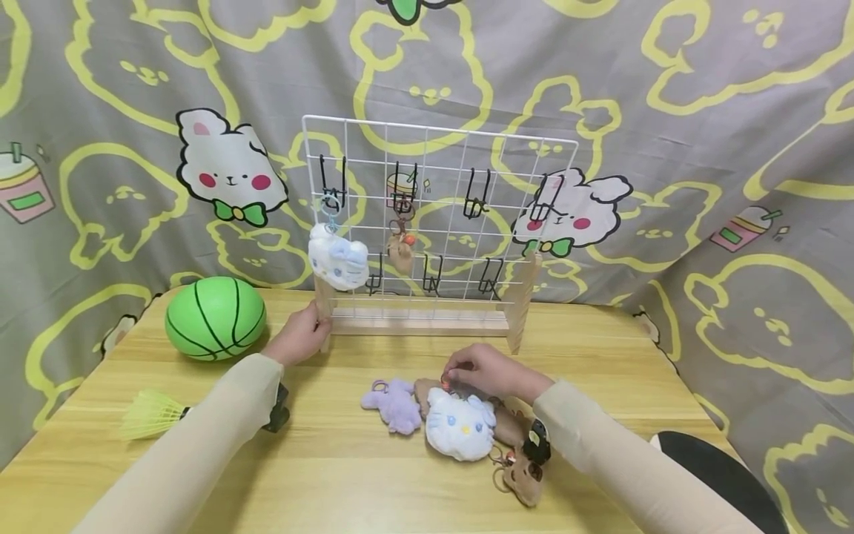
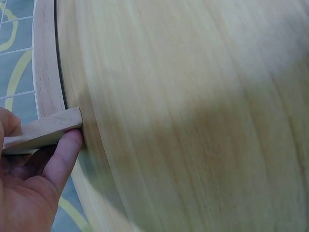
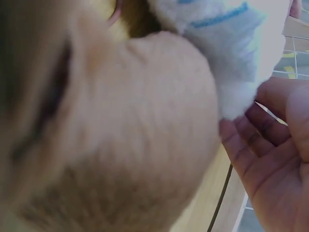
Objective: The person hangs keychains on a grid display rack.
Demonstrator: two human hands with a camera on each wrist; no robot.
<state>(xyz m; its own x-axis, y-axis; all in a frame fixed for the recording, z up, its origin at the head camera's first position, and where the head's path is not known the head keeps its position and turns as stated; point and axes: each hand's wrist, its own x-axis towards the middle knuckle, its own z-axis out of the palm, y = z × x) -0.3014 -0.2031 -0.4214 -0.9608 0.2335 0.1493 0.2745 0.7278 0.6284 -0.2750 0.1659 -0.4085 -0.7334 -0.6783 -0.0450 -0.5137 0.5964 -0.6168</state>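
Note:
My left hand (image 1: 303, 337) grips the wooden foot (image 2: 48, 126) at the left end of a white wire grid rack (image 1: 440, 133). Its fingers and thumb lie on either side of the wood. My right hand (image 1: 490, 371) pinches the ring end of a brown plush keychain (image 1: 427, 391), beside a small orange piece. Just in front lies a white cat plush keychain (image 1: 460, 424) with blue eyes, partly covering the brown one. In the right wrist view, the white plush (image 3: 231, 63) hides some of my curled fingertips (image 3: 231, 133), and a blurred brown plush (image 3: 140, 130) fills the foreground.
A white cat plush (image 1: 339, 258) and a brown plush (image 1: 400, 252) hang from black hooks on the rack. A purple plush keychain (image 1: 395, 406) and another brown one (image 1: 523, 478) lie nearby. A green ball (image 1: 215, 319) and a yellow shuttlecock (image 1: 152, 415) sit at left.

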